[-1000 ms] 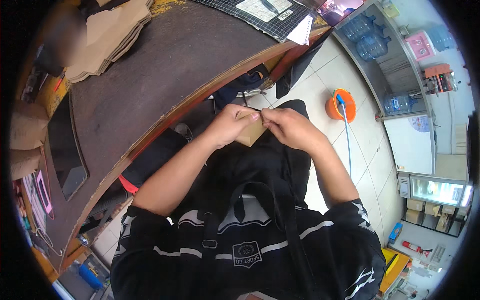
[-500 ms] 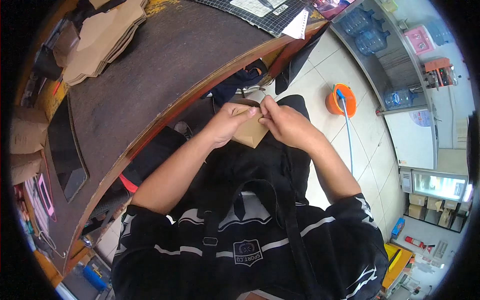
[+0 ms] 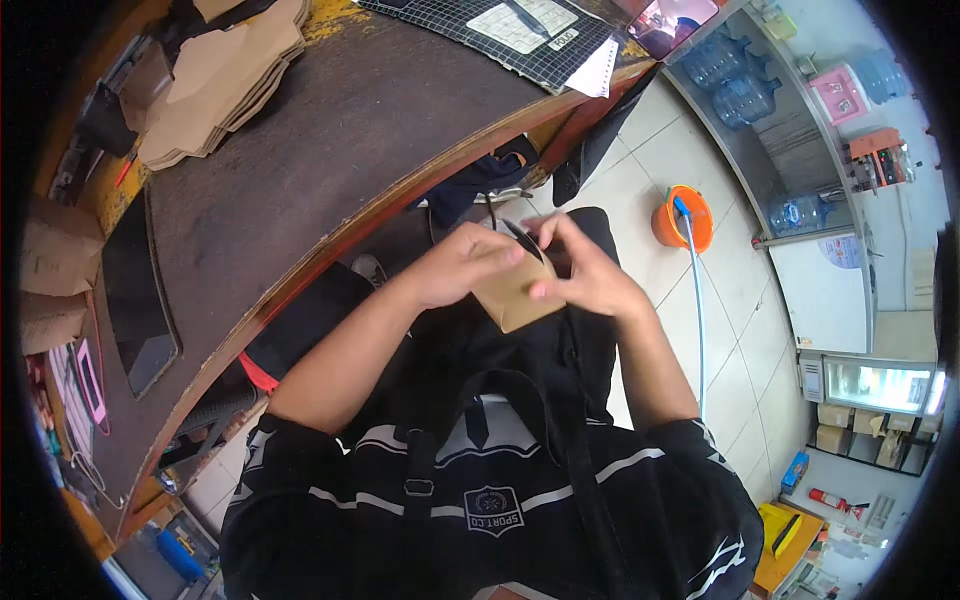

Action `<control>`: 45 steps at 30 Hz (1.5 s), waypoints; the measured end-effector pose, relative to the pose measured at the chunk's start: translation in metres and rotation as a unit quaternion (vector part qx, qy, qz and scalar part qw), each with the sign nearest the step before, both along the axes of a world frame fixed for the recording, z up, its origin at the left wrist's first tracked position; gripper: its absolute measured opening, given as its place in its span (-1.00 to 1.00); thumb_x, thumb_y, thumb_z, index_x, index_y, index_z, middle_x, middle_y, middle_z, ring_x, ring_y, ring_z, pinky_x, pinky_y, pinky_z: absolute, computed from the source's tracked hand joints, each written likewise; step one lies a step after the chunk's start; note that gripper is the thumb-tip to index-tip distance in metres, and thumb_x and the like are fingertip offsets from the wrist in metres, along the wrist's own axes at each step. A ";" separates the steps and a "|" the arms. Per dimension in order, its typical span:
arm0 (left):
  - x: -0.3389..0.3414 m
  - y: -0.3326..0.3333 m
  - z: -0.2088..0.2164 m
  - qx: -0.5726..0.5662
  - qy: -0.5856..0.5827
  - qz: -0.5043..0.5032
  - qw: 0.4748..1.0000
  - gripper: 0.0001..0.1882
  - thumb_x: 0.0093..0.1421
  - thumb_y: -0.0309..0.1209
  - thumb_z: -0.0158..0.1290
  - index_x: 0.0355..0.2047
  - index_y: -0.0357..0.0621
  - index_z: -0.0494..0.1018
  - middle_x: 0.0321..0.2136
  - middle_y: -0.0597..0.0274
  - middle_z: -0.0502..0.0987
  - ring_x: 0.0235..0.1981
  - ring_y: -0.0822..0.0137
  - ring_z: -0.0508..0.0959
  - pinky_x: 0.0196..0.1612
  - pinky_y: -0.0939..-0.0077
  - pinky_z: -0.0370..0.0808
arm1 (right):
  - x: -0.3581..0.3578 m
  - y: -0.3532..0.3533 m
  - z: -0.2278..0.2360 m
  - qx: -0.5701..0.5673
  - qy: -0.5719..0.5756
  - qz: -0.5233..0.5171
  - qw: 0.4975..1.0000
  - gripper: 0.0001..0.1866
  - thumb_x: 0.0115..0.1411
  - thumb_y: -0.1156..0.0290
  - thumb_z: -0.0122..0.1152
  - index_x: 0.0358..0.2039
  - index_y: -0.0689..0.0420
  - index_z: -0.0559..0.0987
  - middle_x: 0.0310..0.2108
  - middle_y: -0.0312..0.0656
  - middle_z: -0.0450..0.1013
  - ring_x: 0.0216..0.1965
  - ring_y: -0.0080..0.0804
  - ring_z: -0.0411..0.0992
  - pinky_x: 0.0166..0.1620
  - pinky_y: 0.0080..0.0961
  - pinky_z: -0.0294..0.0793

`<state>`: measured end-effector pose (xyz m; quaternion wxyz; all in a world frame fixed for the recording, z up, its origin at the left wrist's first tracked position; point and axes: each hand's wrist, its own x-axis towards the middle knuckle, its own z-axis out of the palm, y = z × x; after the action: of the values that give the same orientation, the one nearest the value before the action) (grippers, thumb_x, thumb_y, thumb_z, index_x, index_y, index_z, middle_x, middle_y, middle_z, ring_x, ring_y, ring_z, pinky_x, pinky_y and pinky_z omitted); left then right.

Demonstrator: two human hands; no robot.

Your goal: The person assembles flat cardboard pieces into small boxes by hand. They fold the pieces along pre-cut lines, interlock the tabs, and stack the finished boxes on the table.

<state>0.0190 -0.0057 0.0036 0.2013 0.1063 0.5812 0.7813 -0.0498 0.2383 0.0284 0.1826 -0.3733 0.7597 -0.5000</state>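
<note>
A small brown cardboard box is held over my lap, tilted, with a dark gap at its upper edge. My left hand grips its left side, thumb lying along the front face and the other fingers hidden behind. On the right side, my right hand has its thumb pressed to the front face. Its index finger is bent near the upper right edge, and the remaining fingers are partly hidden.
To my left curves a dark-topped workbench with stacked flat cardboard blanks, a black tablet-like panel and a gridded cutting mat. An orange bucket with a blue-handled tool stands on the tiled floor.
The box has turned and come slightly nearer to me. My right hand has gone from pinching the top edge to a wider hold on the right side.
</note>
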 end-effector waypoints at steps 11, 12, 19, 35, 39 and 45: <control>0.009 -0.009 0.060 -0.121 0.357 0.125 0.918 -0.95 0.22 -0.56 0.27 -0.38 -0.30 0.66 -0.31 0.06 0.72 -0.25 0.19 0.73 -0.11 0.33 0.61 | 0.014 -0.012 -0.006 -0.099 -0.117 0.022 0.988 -0.05 -0.16 0.26 0.79 0.04 0.04 0.19 0.21 -0.05 0.27 0.24 -0.24 0.26 0.33 -0.26 0.27; 0.010 -0.007 0.058 -0.093 0.353 0.103 0.925 -0.95 0.23 -0.56 0.27 -0.38 -0.30 0.65 -0.32 0.07 0.72 -0.26 0.20 0.73 -0.13 0.34 0.61 | 0.015 -0.015 -0.008 -0.065 -0.079 0.047 0.994 -0.03 -0.17 0.22 0.79 0.06 0.05 0.19 0.28 0.03 0.27 0.26 -0.22 0.28 0.33 -0.21 0.31; 0.012 -0.019 0.069 -0.061 0.424 0.310 0.849 -0.87 0.21 -0.45 0.31 -0.29 -0.26 0.64 -0.29 0.05 0.68 -0.29 0.12 0.68 -0.13 0.34 0.59 | 0.025 -0.016 -0.019 -0.031 -0.047 -0.045 0.997 0.09 -0.18 0.05 0.78 0.17 0.15 0.18 0.06 -0.14 0.29 0.19 -0.28 0.30 0.28 -0.29 0.30; 0.035 -0.044 0.060 -0.170 0.470 0.222 0.837 -0.36 0.31 -0.04 0.26 0.00 -0.12 0.09 0.00 -0.03 0.15 0.03 0.05 0.26 0.20 0.02 0.26 | 0.006 -0.056 0.096 -0.107 0.141 0.116 0.977 -0.12 -0.08 0.10 0.72 0.06 0.06 0.25 0.25 0.15 0.32 0.28 0.08 0.33 0.25 -0.02 0.34; 0.066 -0.077 0.089 -0.303 0.438 0.293 0.794 -0.11 0.13 0.04 0.43 0.21 -0.05 0.12 0.34 -0.27 0.08 0.44 -0.25 0.13 0.45 -0.16 0.14 | -0.033 -0.077 0.159 -0.070 0.387 0.182 0.901 -0.30 -0.16 0.23 0.69 -0.03 0.12 0.51 0.26 0.08 0.40 0.24 0.17 0.40 0.27 0.03 0.40; 0.101 -0.112 0.134 -0.359 0.373 0.403 0.754 -0.33 0.17 -0.10 0.39 0.13 -0.01 0.28 0.44 -0.23 0.10 0.50 -0.17 0.11 0.47 -0.21 0.12 | -0.217 -0.121 0.246 -0.038 0.684 -0.268 0.677 -0.33 0.02 0.39 0.58 0.12 0.11 0.43 0.37 0.14 0.21 0.36 0.26 0.21 0.36 0.03 0.30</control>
<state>0.1195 -0.1179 0.1374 -0.3416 0.0648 0.8372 0.4221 -0.2670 0.1170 0.2749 -0.5442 -0.3983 0.7205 -0.1614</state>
